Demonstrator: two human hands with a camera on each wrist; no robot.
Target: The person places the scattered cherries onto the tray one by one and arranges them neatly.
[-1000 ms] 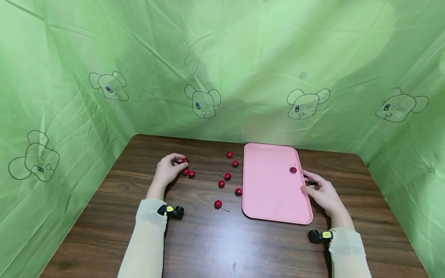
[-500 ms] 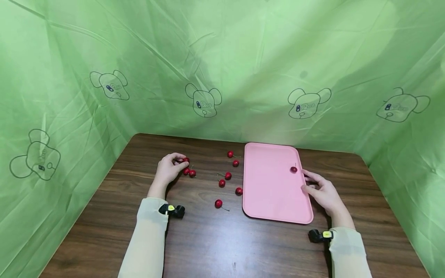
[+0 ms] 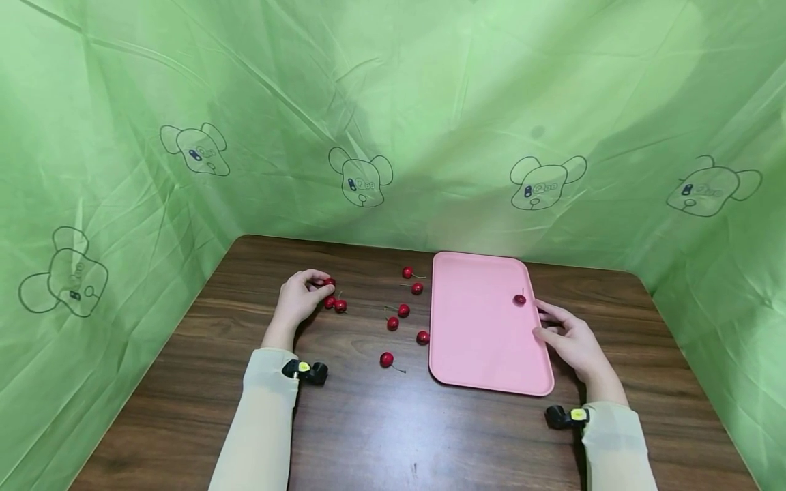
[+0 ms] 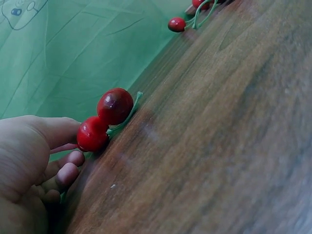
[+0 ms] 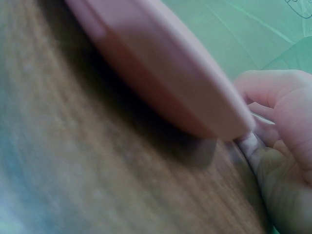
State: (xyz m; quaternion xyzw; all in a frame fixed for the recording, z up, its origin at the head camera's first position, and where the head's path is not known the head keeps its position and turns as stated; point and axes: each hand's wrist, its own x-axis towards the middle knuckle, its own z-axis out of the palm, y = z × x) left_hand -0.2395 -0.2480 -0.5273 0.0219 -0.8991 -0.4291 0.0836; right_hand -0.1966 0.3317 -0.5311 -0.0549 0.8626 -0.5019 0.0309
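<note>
In the head view my left hand [image 3: 300,297] holds a red cherry [image 3: 329,281] between thumb and fingers at the table's left side. Two more cherries [image 3: 340,306] lie just below those fingertips. Seen from the left wrist, two cherries [image 4: 114,106] with a green stem stand in front of the hand [image 4: 29,165] and hide the held one. My right hand [image 3: 574,343] grips the right rim of a pink tray [image 3: 479,341], thumb at the edge. One cherry [image 3: 519,299] lies in the tray near that rim. The right wrist view shows the tray's edge [image 5: 185,83] blurred.
Several loose cherries [image 3: 403,310] with stems are scattered between the left hand and the tray; one cherry [image 3: 423,337] is close against the tray's left edge. The brown wooden table [image 3: 368,436] is enclosed by green cloth [image 3: 430,102] at the back and sides.
The whole head view has shifted very slightly. Both hands, the tray and the cherries otherwise keep their places.
</note>
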